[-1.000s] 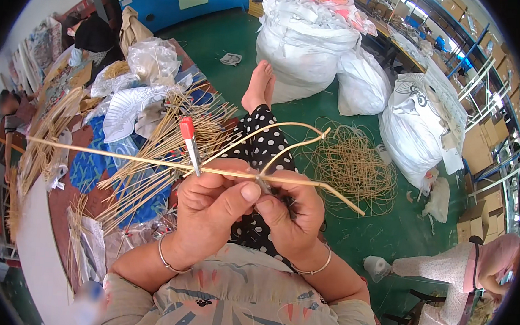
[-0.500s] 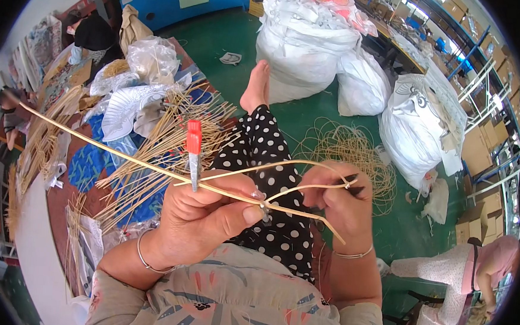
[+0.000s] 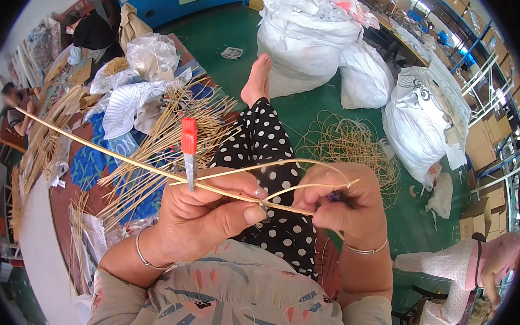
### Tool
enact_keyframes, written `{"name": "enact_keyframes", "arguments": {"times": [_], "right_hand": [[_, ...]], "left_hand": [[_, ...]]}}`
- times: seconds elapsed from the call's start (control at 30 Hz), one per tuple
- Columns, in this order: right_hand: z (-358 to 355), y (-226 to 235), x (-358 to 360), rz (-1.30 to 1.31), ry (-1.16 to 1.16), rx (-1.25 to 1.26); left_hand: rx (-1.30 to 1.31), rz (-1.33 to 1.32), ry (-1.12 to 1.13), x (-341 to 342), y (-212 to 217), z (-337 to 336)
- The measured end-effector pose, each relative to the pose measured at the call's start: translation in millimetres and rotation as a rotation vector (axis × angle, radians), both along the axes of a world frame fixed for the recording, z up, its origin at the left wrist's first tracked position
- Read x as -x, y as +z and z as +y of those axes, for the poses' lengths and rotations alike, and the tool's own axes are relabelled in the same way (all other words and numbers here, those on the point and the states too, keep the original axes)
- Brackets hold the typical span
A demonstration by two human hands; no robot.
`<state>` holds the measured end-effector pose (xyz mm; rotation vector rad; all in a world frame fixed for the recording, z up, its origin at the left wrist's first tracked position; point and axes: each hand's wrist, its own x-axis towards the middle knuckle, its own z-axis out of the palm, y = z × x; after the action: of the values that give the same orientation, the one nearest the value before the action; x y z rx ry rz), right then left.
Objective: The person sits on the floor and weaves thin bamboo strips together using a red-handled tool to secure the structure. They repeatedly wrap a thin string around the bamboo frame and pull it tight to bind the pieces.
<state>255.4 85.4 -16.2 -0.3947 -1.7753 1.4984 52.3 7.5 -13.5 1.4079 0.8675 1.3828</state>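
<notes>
Cane strips | left hand pinches their crossing | right hand grips strip rightward | probably shaping, needs steady left pinch

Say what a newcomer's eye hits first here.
First, the pale bent strips pinched in the left grip at centre, a red-handled tool jutting up beside them. Next, the bulky white sacks across the top and upper right. Then the tangled strands on the green floor, beyond the right grip.

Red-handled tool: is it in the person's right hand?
No, the red-handled tool sticks up from the fingers of the left hand.
</notes>
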Motion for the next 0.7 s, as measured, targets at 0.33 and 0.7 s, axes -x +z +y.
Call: {"name": "enact_keyframes", "arguments": {"times": [0.33, 0.7], "right_hand": [[-9.2, 31.9, 9.0, 0.155, 0.411, 0.052], [-34.4, 26.7, 27.3, 0.486, 0.990, -0.042]], "left_hand": [[-0.308, 0.251, -0.339, 0.5, 14.6, -11.3], [-0.403, 0.197, -0.595, -7.3, 35.0, -18.3]]}}
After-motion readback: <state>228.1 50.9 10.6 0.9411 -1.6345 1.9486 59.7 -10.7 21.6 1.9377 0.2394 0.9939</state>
